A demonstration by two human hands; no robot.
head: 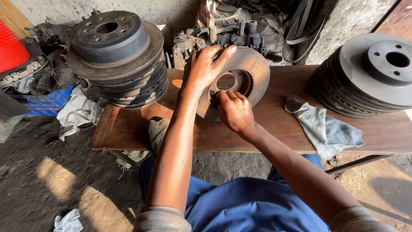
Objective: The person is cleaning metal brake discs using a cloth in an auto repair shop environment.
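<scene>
far out to the left of the hands, a red ribbed plastic thing [10,49] sits at the frame's edge, with blue plastic [45,103] and a pale rag [79,112] lower down on the ground. closer in, left of the left hand, a stack of rusty brake discs [115,58] stands on the left end of the wooden bench [274,131], the top one lying hat-side up.

the left hand [206,66] lies spread flat on the upper left face of a single brake disc [240,81], fingers splayed and pointing up and right, palm pressing on the rusty surface; it is an open, flat hold rather than a closed one. this disc leans tilted on the bench, directly under both hands, its centre hole showing between them. behind the left hand, against the wall, rests a grimy brake caliper assembly [223,36].

the right hand [235,112] is just below the left, fingers curled in tight at the lower left rim of the disc's hub; whether something small is pinched in them cannot be told.

right of the right hand a grey cloth [326,131] lies crumpled on the bench, well apart from the disc. beyond it, at the bench's right end, stands another stack of brake discs [369,77]. behind, a dark rubber belt [307,25] leans on the wall.
</scene>
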